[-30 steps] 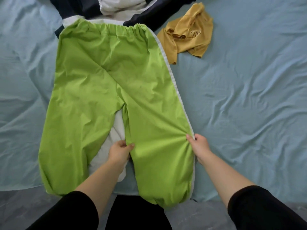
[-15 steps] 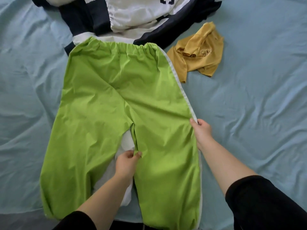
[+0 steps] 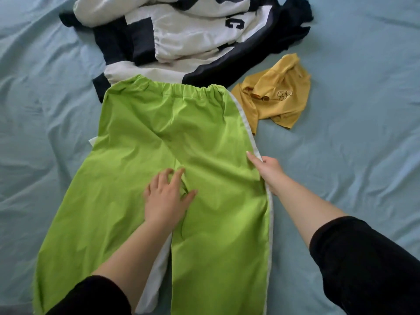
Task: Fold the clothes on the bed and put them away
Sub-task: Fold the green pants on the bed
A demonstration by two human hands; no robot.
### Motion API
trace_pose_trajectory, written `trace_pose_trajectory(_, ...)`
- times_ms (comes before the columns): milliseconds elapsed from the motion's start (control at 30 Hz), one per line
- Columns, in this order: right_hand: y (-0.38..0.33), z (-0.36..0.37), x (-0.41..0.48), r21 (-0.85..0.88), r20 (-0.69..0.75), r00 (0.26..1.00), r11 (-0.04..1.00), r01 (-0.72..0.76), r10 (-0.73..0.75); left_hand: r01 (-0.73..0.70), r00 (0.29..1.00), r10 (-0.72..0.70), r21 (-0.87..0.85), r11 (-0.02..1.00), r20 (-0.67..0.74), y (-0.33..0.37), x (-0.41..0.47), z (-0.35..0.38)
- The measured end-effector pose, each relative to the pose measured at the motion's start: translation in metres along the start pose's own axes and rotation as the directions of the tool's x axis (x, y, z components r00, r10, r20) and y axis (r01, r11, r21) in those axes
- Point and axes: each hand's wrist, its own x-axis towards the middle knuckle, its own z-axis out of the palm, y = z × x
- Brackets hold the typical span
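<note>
Trousers (image 3: pixel 159 137) lay flat on the bed (image 3: pixel 354 192), waistband away from the person. The left hand (image 3: pixel 167 197), fingers straight and spread, pressed the crotch, apparently to anchor the cloth. The right hand (image 3: pixel 268 171) pinched the white-striped outer seam, probably to draw that leg across. The waistband overlapped a navy-and-white jacket (image 3: pixel 186 42); a crumpled yellow garment (image 3: pixel 279 101) lay just beside. The sheet was pale blue and creased; nothing else of the room showed.

blue sheet (image 3: pixel 345 173) is lying open at 3 and 9 o'clock of green trousers (image 3: pixel 141 142); navy-and-white jacket (image 3: pixel 181 44) is blocking 12, yellow garment (image 3: pixel 280 105) 1.
</note>
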Motion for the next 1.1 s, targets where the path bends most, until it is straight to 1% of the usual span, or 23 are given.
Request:
trace_pose_trajectory(33, -0.006, 0.005, 0.008, -0.038, -0.003, 0.999, 0.998, 0.047, -0.047, 0.017, 0.994, -0.021, 0.039, 0.999, 0.103, 0.002, 0.01, 0.007)
trace_pose_trajectory(67, -0.01, 0.009, 0.016, -0.09, -0.011, 0.994, 0.99, 0.105, -0.107, 0.022, 0.984, -0.034, 0.074, 0.997, 0.176, 0.003, 0.017, 0.015)
trace_pose_trajectory(133, -0.018, 0.01, 0.028, -0.21, -0.07, 0.971, 0.955, 0.21, -0.229, 0.021, 0.975, -0.043, 0.102, 0.995, 0.216, 0.002, 0.028, 0.029)
trace_pose_trajectory(200, -0.024, -0.001, 0.034, -0.259, -0.178, 0.943, 0.938, 0.232, -0.282, 0.012, 0.98, -0.029, 0.084, 0.996, 0.199, 0.003, 0.032, 0.035)
trace_pose_trajectory(267, -0.024, -0.012, 0.037, -0.271, -0.225, 0.933, 0.938, 0.216, -0.279, -0.012, 0.984, -0.004, 0.084, 0.996, 0.18, 0.005, 0.034, 0.036)
trace_pose_trajectory(333, -0.023, -0.018, 0.038, -0.242, -0.159, 0.963, 0.954, 0.175, -0.217, -0.024, 0.982, 0.006, 0.091, 0.996, 0.191, 0.008, 0.036, 0.035)
trace_pose_trajectory(400, -0.033, -0.016, 0.039, -0.136, -0.081, 0.985, 0.98, 0.144, -0.155, -0.018, 0.983, 0.003, 0.08, 0.997, 0.181, 0.007, 0.041, 0.031)
trace_pose_trajectory(433, -0.042, -0.014, 0.041, -0.106, -0.076, 0.983, 0.981, 0.16, -0.169, -0.019, 0.986, 0.007, 0.069, 0.997, 0.165, 0.007, 0.045, 0.029)
trace_pose_trajectory(500, -0.061, -0.004, 0.049, -0.108, -0.081, 0.971, 0.97, 0.216, -0.226, -0.022, 0.99, 0.015, 0.043, 0.999, 0.141, 0.006, 0.057, 0.024)
trace_pose_trajectory(567, -0.072, 0.009, 0.056, -0.143, -0.066, 0.967, 0.961, 0.237, -0.248, -0.021, 0.988, 0.012, 0.055, 0.998, 0.156, 0.007, 0.068, 0.02)
trace_pose_trajectory(600, -0.074, 0.015, 0.059, -0.188, -0.064, 0.965, 0.953, 0.238, -0.254, -0.019, 0.986, 0.006, 0.071, 0.997, 0.168, 0.008, 0.071, 0.02)
trace_pose_trajectory(667, -0.08, 0.019, 0.063, -0.248, -0.117, 0.951, 0.935, 0.252, -0.287, -0.015, 0.984, 0.0, 0.084, 0.996, 0.176, 0.007, 0.078, 0.019)
trace_pose_trajectory(767, -0.103, 0.007, 0.072, -0.234, -0.244, 0.904, 0.926, 0.296, -0.351, -0.02, 0.99, 0.009, 0.083, 0.996, 0.14, 0.008, 0.097, 0.01)
trace_pose_trajectory(867, -0.121, -0.001, 0.086, -0.297, -0.289, 0.861, 0.894, 0.335, -0.418, -0.047, 0.989, 0.034, 0.094, 0.994, 0.141, 0.008, 0.122, 0.001)
trace_pose_trajectory(900, -0.122, 0.001, 0.085, -0.326, -0.302, 0.858, 0.891, 0.316, -0.415, -0.061, 0.986, 0.045, 0.095, 0.994, 0.159, 0.007, 0.126, 0.0)
trace_pose_trajectory(933, -0.12, 0.004, 0.081, -0.393, -0.33, 0.847, 0.877, 0.277, -0.416, -0.073, 0.985, 0.056, 0.095, 0.993, 0.164, 0.004, 0.128, -0.002)
trace_pose_trajectory(967, -0.114, 0.009, 0.075, -0.502, -0.347, 0.826, 0.832, 0.238, -0.445, -0.079, 0.987, 0.065, 0.093, 0.993, 0.148, 0.0, 0.126, -0.003)
trace_pose_trajectory(1000, -0.105, 0.016, 0.067, -0.617, -0.327, 0.794, 0.752, 0.231, -0.512, -0.082, 0.991, 0.072, 0.088, 0.993, 0.11, -0.004, 0.124, -0.006)
trace_pose_trajectory(1033, -0.097, 0.026, 0.059, -0.702, -0.26, 0.76, 0.657, 0.275, -0.595, -0.082, 0.995, 0.077, 0.081, 0.993, 0.057, -0.009, 0.123, -0.009)
trace_pose_trajectory(1067, -0.09, 0.037, 0.05, -0.754, -0.16, 0.738, 0.563, 0.337, -0.656, -0.08, 0.997, 0.08, 0.077, 0.994, 0.002, -0.014, 0.124, -0.014)
trace_pose_trajectory(1100, -0.087, 0.05, 0.044, -0.782, -0.051, 0.731, 0.483, 0.394, -0.68, -0.08, 0.995, 0.084, 0.084, 0.993, -0.045, -0.019, 0.129, -0.022)
